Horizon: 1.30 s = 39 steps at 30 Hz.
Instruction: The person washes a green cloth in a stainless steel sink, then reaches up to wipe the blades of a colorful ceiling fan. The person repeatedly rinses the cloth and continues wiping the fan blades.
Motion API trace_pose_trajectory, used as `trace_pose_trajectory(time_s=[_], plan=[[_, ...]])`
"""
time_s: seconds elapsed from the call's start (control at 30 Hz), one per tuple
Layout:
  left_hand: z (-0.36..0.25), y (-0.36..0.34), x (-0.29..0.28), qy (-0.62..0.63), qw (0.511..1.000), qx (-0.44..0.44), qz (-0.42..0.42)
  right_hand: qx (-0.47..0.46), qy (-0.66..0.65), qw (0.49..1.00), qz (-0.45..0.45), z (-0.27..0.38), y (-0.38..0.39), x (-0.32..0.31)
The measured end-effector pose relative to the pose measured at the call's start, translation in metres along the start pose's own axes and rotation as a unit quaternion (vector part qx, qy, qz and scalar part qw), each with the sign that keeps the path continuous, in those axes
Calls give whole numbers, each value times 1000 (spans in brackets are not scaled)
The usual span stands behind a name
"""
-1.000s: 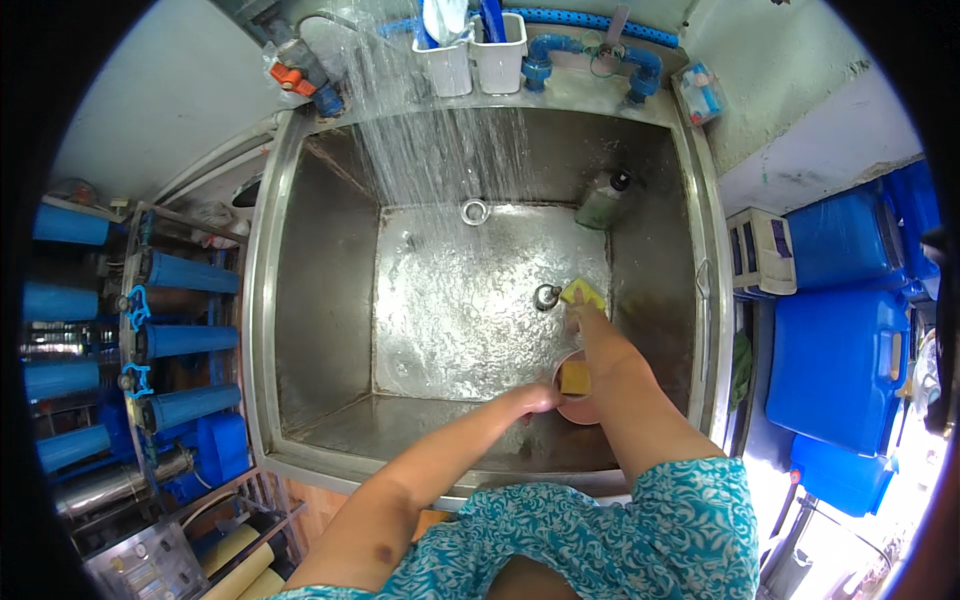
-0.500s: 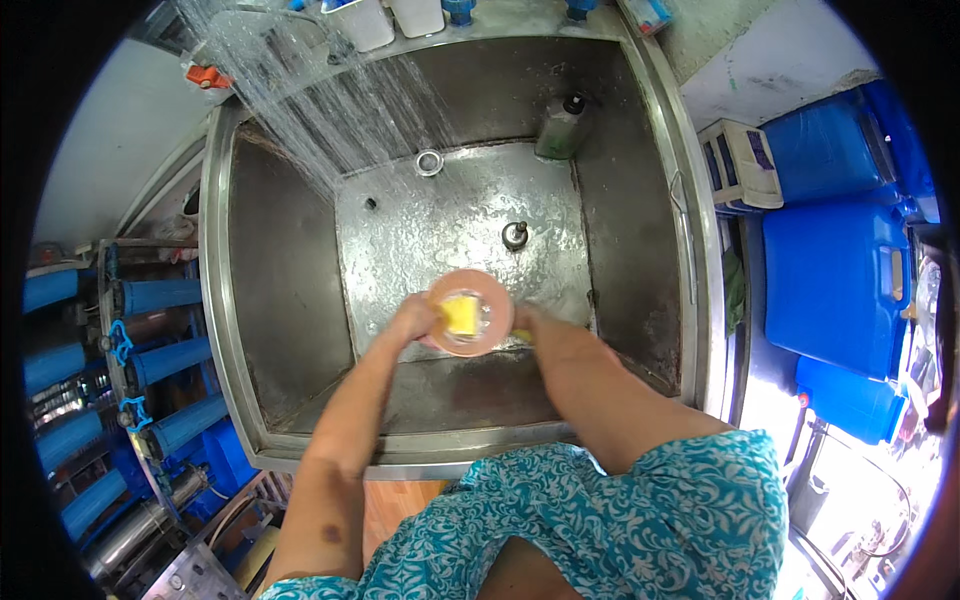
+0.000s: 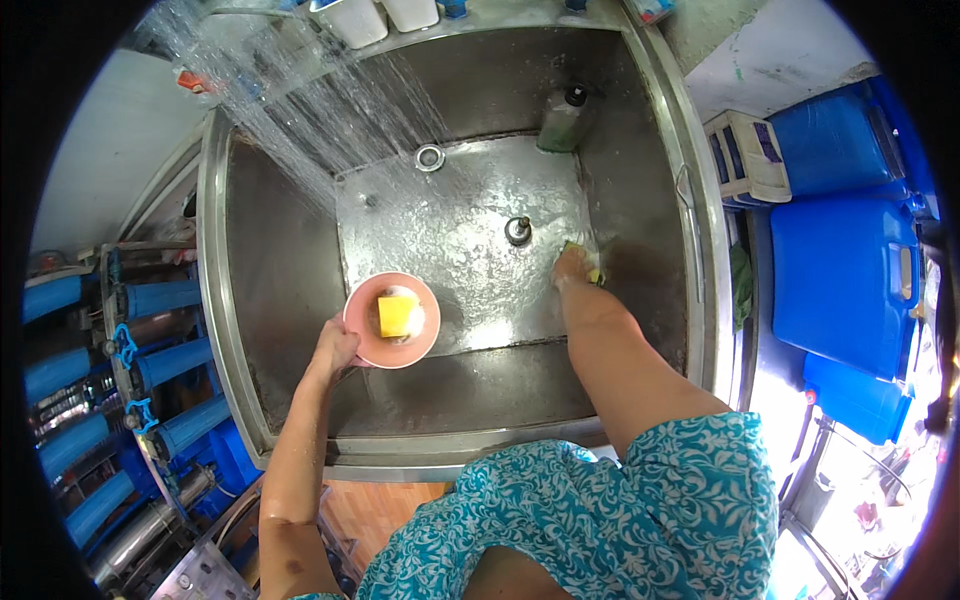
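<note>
My left hand (image 3: 338, 346) grips the rim of a pink bowl (image 3: 361, 345) and holds it over the left front part of the sink (image 3: 480, 385). Inside the bowl lies a yellow sponge (image 3: 395, 316) with white suds beside it. At the sink's right side, where floor meets wall, my right hand (image 3: 572, 266) is closed around a yellow-green sponge (image 3: 596, 276), largely hidden by the fingers. A small dark-topped metal fitting (image 3: 518, 231) stands on the sink floor just left of that hand.
Water (image 3: 330, 130) sprays down into the sink's back left. A round drain ring (image 3: 430, 157) lies near the back wall. In the back right corner stands a greenish pump bottle (image 3: 562, 125). White containers (image 3: 352, 22) sit on the back ledge; blue jerrycans (image 3: 840, 285) stand outside to the right.
My left hand has carried the bowl with its sponge to the left. My right hand has left the bowl's side and moved right and farther back, to the sink's right edge.
</note>
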<state>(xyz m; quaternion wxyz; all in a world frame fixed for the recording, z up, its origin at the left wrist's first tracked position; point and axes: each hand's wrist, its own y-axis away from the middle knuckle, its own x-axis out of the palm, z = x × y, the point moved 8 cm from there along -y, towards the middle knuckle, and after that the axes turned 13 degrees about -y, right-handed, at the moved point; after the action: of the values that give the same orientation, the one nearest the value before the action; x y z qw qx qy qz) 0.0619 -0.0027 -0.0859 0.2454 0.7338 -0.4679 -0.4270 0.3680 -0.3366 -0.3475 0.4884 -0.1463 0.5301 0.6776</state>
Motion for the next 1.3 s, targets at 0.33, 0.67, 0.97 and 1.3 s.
trace_pose_trajectory(time_s=[0.33,0.67,0.97,1.3], plan=[[-47,13,59,50,996,9,74,20,99,964,244,-47,90,59],[-63,9,63,36,996,37,72,82,80,991,73,-47,24,18],[-86,-26,128,46,994,71,76,-27,107,960,257,-38,104,72],[-119,-136,322,-205,966,146,54,-71,140,932,326,-50,112,52]])
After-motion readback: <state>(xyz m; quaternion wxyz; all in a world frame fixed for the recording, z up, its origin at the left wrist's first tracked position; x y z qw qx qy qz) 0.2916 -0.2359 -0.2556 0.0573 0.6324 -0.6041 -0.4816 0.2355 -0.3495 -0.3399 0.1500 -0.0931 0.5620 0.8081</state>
